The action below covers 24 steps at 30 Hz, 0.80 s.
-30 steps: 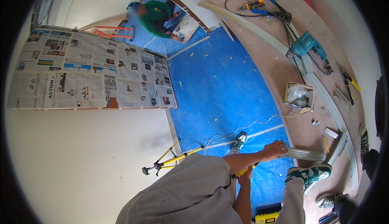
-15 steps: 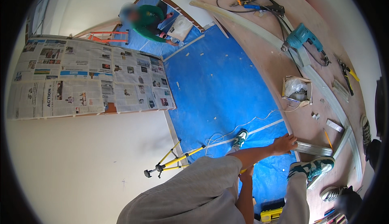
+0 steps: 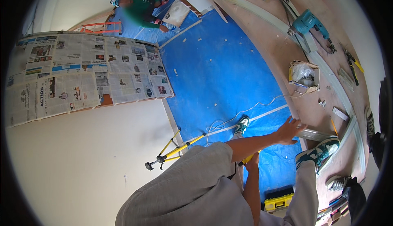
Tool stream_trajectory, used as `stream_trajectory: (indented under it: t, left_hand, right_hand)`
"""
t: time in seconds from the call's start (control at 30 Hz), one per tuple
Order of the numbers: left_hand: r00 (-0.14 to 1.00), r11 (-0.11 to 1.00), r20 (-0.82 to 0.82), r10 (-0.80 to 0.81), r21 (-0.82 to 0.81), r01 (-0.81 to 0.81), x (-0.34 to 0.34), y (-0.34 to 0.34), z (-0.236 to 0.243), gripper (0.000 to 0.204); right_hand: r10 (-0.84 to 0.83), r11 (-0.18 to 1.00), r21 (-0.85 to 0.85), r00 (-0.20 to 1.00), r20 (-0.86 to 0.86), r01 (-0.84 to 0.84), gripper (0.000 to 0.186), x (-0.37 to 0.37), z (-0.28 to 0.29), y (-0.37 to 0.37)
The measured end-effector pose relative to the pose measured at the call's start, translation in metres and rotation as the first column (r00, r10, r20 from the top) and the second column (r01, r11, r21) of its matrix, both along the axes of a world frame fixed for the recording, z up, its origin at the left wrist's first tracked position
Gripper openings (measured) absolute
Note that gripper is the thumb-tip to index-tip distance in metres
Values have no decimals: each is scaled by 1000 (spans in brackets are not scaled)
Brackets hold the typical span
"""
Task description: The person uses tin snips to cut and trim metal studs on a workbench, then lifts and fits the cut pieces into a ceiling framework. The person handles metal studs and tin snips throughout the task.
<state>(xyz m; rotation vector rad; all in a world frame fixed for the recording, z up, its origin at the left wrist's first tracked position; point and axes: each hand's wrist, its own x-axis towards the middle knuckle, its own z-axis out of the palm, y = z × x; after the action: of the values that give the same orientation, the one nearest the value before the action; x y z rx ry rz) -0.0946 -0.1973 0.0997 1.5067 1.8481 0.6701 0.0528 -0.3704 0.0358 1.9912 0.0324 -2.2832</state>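
Note:
My left hand (image 3: 289,131) has its fingers spread at the near end of a galvanized metal channel (image 3: 313,134) on the plywood platform; whether they touch it is unclear. My right foot, in a green and white sneaker (image 3: 319,155), rests against the channel. My right hand (image 3: 252,159), lower and partly behind my left forearm, is closed on a yellow tool (image 3: 247,159), mostly hidden. A pencil (image 3: 333,125) and small silver strip (image 3: 340,113) lie beside the channel.
A teal drill (image 3: 308,23), pliers (image 3: 352,64), cardboard box (image 3: 303,75) and cable share the platform (image 3: 278,50). A yellow tripod (image 3: 172,150) stands by the newspaper-covered panel (image 3: 57,74). A co-worker (image 3: 139,7) crouches beyond. A yellow toolbox (image 3: 279,200) sits below; another person's shoe (image 3: 336,182) is at right.
My left hand has loosened from the channel's end, its fingers now spread and slightly higher. The view has shifted, so the room sits higher in the picture. My right hand still holds the yellow tool.

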Motion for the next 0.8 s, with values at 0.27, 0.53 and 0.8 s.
stream_trajectory:
  t: [0.27,0.53,0.8]
  left_hand:
    - [770,832,326,549,-126,-540,-35,-89,-50,63]
    - [661,774,404,633,-370,-514,-84,-162,-76,45]
    - [766,873,423,484,-180,-453,-79,-114,-50,44]
  right_hand:
    - [54,994,91,998,39,-57,45,22,-24,-26]
    - [311,907,224,926,212,-356,43,-8,27,-20]
    - [328,888,230,898,292,-399,45,-32,39,-16]
